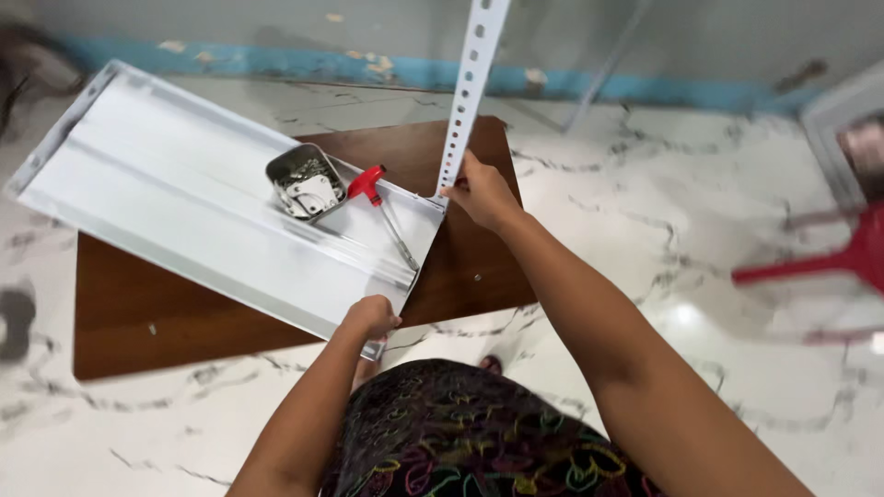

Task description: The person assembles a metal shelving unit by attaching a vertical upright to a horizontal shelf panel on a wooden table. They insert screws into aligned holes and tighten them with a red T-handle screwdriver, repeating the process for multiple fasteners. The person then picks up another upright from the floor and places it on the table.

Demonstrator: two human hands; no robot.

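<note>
metal tin (305,178) of small hardware (310,192), on shelf panel (166,184)

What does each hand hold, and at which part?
The right hand grips the white perforated metal upright near its lower end. The left hand holds the near corner of the white metal shelf panel.

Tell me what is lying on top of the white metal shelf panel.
On the white shelf panel lie a small metal tin of silvery hardware and a red-handled T-wrench. The left hand covers its near corner.
</note>
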